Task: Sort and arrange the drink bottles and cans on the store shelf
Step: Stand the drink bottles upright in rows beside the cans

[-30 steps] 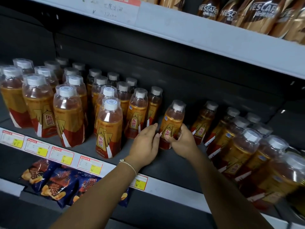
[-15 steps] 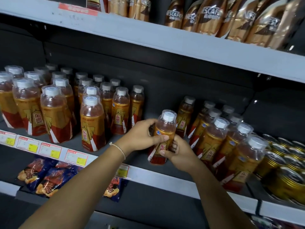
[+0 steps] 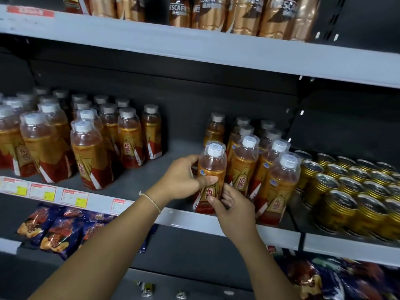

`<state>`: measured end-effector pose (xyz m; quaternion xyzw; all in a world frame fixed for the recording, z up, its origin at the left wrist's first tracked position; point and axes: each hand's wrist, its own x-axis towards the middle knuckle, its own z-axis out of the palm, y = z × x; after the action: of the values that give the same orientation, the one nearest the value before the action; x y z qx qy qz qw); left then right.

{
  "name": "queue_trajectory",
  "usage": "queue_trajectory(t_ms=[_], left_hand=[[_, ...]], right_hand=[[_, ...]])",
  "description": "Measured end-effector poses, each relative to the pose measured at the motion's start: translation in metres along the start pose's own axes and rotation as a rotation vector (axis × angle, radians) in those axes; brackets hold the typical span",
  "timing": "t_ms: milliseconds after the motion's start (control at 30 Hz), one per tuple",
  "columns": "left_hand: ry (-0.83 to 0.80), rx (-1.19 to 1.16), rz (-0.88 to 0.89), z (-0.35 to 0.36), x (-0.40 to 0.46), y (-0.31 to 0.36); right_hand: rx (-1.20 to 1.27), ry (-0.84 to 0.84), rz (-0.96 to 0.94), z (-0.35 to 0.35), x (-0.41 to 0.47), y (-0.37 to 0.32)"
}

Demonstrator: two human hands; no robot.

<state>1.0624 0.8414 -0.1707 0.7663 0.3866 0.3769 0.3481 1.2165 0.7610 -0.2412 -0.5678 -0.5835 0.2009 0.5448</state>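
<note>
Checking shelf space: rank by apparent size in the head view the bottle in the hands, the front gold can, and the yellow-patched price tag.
1. Bottle, gripped by left hand and right hand, looks largest.
2. Gold can next, though its different depth leaves the true comparison unsure.
3. Price tag smallest.

left hand (image 3: pixel 181 180), right hand (image 3: pixel 232 210), fingers curled, gripping

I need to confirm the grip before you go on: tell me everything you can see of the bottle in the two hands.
The held bottle is clear plastic with a white cap, amber drink inside, and an orange and red label with Chinese characters. It stands roughly upright at the front edge of the shelf, beside the right-hand group of bottles. The left hand grips its middle, thumb across the label; the right hand holds its lower part.
</note>
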Motion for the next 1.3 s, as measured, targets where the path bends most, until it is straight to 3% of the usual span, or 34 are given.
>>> queue_trajectory(t_ms=[267,600,800,933,1300], left_hand=[[0.024,-0.054,-0.013,0.033,-0.008,0.018],[0.121,-0.159,-0.044,0.06,-0.022,0.013],[0.002,0.047,-0.061,0.066,-0.046,-0.016],[0.029,0.052,-0.061,0.074,-0.043,-0.016],[0.1,0.038,-0.02,0.095,-0.042,-0.021]], right_hand=[[-0.069,0.089,0.015,-0.027,-0.019,0.015],[-0.081,0.085,0.024,-0.041,-0.036,0.022],[-0.083,0.055,0.067,-0.05,-0.043,0.023],[-0.137,0.008,0.074,-0.056,-0.045,0.022],[-0.148,0.106,0.041,-0.059,-0.059,0.022]])
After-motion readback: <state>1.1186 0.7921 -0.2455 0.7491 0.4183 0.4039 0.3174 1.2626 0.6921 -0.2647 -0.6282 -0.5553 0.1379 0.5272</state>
